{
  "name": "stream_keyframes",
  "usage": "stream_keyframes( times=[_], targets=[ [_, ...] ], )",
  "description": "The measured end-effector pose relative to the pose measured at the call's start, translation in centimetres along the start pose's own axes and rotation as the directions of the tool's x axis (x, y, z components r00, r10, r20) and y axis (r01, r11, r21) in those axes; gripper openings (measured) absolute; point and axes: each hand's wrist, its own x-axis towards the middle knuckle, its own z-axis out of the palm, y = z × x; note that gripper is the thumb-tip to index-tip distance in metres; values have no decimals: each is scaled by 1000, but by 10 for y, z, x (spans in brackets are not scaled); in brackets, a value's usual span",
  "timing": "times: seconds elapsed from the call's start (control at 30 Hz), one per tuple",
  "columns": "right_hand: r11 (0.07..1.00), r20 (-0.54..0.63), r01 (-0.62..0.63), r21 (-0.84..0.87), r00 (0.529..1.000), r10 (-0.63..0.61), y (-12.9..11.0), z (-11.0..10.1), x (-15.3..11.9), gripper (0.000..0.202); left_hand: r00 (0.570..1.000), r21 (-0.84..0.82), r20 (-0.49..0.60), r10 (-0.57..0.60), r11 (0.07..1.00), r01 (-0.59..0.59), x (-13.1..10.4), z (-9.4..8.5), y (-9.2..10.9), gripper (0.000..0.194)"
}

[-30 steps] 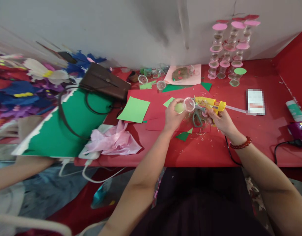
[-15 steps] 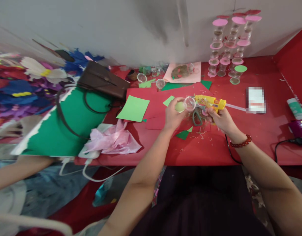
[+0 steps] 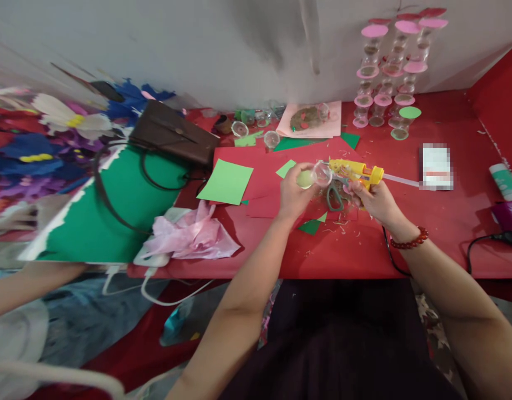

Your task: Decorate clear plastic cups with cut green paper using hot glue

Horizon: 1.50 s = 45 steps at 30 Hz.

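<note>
Hands (image 3: pixel 295 194) mid-table (image 3: pixel 447 233), clutter ringing, near edge open.

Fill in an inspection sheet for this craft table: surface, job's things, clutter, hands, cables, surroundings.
Surface: red table, strewn with fine scraps.
Job's things: clear cup with a green disc; yellow glue gun, nozzle at the cup.
Clutter: scissors, green paper, pink bag, brown purse, cup stacks, glue bottle.
Hands: left hand grips the cup; right hand grips the glue gun.
Cables: black cord over the table edge; white cable hanging at left.
Surroundings: grey wall, paper flowers, another person's arm.
</note>
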Motion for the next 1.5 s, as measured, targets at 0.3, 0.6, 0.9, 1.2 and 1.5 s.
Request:
stream_keyframes(
  times=[0.3,0.6,0.9,1.2,1.5],
  targets=[
    [1000,26,20,-11,999,-20,6,-2,0,55,1000,48,4,23,999,-24,-1,1,1,39],
    [1000,41,17,3,999,-17,7,-2,1,54,999,58,-9,43,997,-42,0,1,-4,44],
    [999,71,46,24,996,-48,4,1,0,46,999,73,4,37,997,-38,0,0,-6,45],
    [998,83,60,12,995,-61,4,1,1,44,1000,103,-6,22,994,-21,0,-2,1,40],
    [999,95,52,10,994,-52,5,2,0,43,1000,121,-27,-16,993,19,1,-3,4,38]
  ],
)
